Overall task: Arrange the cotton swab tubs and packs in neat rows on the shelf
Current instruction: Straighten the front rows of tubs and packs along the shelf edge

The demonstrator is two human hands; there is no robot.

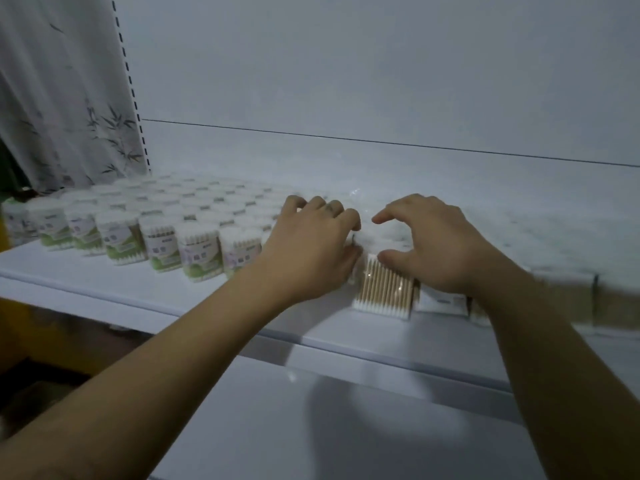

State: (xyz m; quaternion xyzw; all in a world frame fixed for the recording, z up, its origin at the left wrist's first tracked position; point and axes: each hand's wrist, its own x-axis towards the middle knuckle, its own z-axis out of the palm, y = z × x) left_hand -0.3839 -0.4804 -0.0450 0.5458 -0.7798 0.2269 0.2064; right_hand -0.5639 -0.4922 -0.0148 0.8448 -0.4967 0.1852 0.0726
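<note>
The shelf point(138, 285) before me is a flat, smooth white board with a rounded front lip. A plain white back panel point(381, 64) rises behind it. At the far left hangs a thin pale curtain point(62, 98) printed with dark bamboo leaves, beside a white upright point(130, 81) punched with a line of slots.

The tubs point(159, 244) fill the left half of the shelf in close rows, from the front edge to the back. They are round and clear with white lids. Each is packed with wooden-stick swabs standing on end, and wears a green and white label.

The packs point(384, 292) stand just right of the tubs and run on to the right, where they blur. They are flat, clear, crinkly sleeves. The front one shows a tidy rank of tan sticks side by side, with white cotton tips at top and bottom. The pack next to it has a white label.

My left grip point(311, 244) sits between the last tubs and the packs. Its fingers curl down over the packs' tops, with the thumb at the front pack's upper corner, holding them narrow. My right grip point(433, 244) arches over the same packs, thumb pressed on the front pack's top edge and bent fingers reaching behind, pinching them.
</note>
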